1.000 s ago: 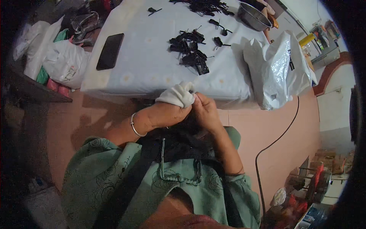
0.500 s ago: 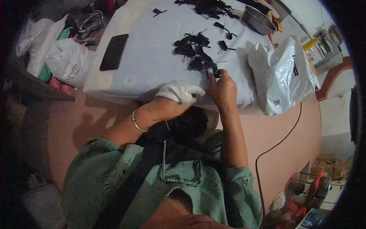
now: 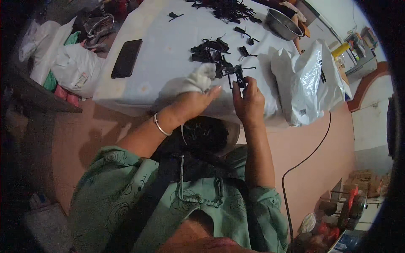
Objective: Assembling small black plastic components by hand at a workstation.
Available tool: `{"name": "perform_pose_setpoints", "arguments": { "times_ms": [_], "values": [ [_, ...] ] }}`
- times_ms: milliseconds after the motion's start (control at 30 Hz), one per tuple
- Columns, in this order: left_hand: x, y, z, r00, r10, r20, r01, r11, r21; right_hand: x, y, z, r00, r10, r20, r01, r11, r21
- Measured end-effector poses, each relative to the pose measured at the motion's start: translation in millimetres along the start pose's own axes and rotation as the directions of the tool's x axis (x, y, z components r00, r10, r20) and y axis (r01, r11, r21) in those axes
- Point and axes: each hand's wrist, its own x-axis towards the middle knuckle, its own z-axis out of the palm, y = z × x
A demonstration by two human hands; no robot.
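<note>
My right hand (image 3: 250,101) pinches a black plastic part (image 3: 239,78) between thumb and fingers, at the near edge of a loose cluster of similar black parts (image 3: 209,49). White cloth, perhaps a glove, covers the fingers of my left hand (image 3: 192,99), while its thumb is bare and points toward my right hand. The covered fingertips reach the cluster's near left side; whether they grip anything is hidden. A few single black parts (image 3: 244,52) lie to the right of the cluster, and another (image 3: 174,16) lies alone at the far left.
The table has a white cloth (image 3: 156,50). On it are a dark phone (image 3: 126,59) at left, a bigger black heap (image 3: 232,9) and metal bowl (image 3: 283,24) at the back, and a white plastic bag (image 3: 301,84) at right. A dark cable (image 3: 306,156) runs along the floor.
My left hand has moved forward and up to the cluster from the table's near edge. My right hand has barely moved; the part in its fingers now shows more clearly.
</note>
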Motion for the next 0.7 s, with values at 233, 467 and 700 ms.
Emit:
{"name": "perform_pose_setpoints", "arguments": {
  "times_ms": [233, 467, 700],
  "values": [
    [19.9, 16.1, -5.8, 0.921, -0.312, 0.232, 0.357, 0.917, -0.181, -8.6, -9.2, -3.2, 0.998, -0.067, 0.021, 0.064, 0.991, 0.121],
    [15.4, -11.8, 9.1, 0.989, 0.145, 0.015, -0.144, 0.961, 0.237, -10.6, -7.3, 4.9, 0.996, 0.094, 0.005, -0.094, 0.995, 0.028],
    [11.2, 1.4, 3.2, 0.994, -0.015, 0.111, 0.047, 0.955, -0.291, -11.4, -13.9, 6.1, 0.980, 0.160, -0.120, -0.137, 0.974, 0.179]
  ]
}}
